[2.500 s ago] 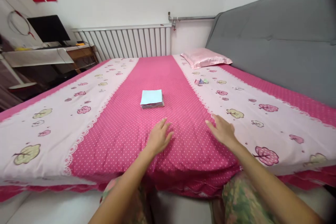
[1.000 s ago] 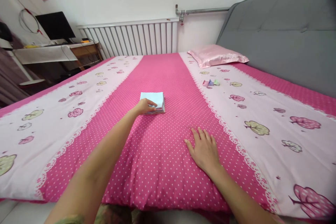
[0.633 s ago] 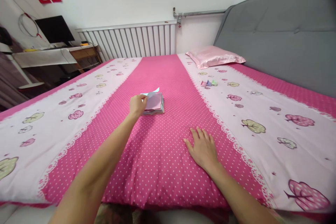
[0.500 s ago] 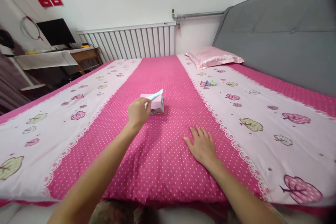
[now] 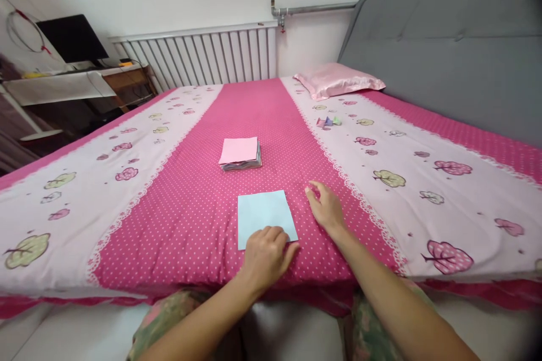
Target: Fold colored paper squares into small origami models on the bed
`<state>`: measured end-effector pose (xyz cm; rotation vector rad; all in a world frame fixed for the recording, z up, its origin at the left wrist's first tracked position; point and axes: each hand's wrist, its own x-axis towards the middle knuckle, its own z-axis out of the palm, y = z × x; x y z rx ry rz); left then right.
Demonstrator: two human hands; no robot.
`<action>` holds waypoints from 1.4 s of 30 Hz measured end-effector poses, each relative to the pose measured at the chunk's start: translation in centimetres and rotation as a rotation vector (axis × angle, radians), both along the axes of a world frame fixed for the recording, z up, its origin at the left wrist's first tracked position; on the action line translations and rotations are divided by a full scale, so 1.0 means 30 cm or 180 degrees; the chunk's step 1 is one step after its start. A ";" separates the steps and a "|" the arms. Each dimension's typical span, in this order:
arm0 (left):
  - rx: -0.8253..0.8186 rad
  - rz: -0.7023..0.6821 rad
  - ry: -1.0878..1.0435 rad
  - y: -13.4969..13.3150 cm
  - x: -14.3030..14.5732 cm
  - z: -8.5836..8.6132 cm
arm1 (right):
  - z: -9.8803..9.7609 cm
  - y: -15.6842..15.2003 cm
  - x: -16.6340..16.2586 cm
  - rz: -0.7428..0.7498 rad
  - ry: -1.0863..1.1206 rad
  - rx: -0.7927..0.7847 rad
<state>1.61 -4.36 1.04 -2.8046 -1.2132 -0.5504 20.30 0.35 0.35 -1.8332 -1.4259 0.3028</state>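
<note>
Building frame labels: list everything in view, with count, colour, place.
light blue square paper sheet: 1, light blue, centre strip near the bed's front edge
stack of square paper sheets: 1, pink on top, centre strip, farther back
small folded paper pieces: few, pink, purple, green, right pale band
satin pillow: 1, pink, far right corner
printed bedsheet: 1, pink dotted centre, pale tree-print bands, covers bed
padded headboard: 1, grey, right
ribbed radiator: 1, white, far wall
flat monitor: 1, black, far-left desk
left hand: 1, fingers curled on blue sheet's near edge
right hand: 1, on bedsheet, right of blue sheet
</note>
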 end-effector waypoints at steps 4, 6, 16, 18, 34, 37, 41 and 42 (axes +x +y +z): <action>0.0136 0.0496 -0.0493 0.082 -0.043 0.032 | 0.011 -0.022 -0.036 0.0148 -0.0037 0.0294; 0.0190 0.1025 -0.0502 0.130 -0.079 0.034 | 0.009 -0.032 -0.063 0.0281 0.0099 -0.0071; 0.0082 0.0917 -0.0306 0.185 -0.101 0.003 | -0.029 -0.004 -0.124 0.0494 0.0639 -0.0610; 0.0060 0.0801 -0.0300 0.181 -0.084 -0.004 | -0.027 -0.006 -0.091 0.0384 0.0662 -0.0551; -0.0004 0.0251 -0.0045 0.212 0.053 -0.009 | 0.047 -0.038 -0.163 0.1720 -0.0277 0.0476; -0.0105 0.0238 0.0154 0.212 0.050 -0.047 | 0.000 -0.023 -0.206 0.1957 -0.0339 0.0224; -0.0154 0.0358 0.0378 0.211 0.041 -0.086 | -0.055 -0.001 -0.216 0.1910 -0.0535 -0.0194; -0.0158 0.0374 0.0427 0.210 0.041 -0.090 | -0.060 0.002 -0.215 0.1880 -0.0578 -0.0263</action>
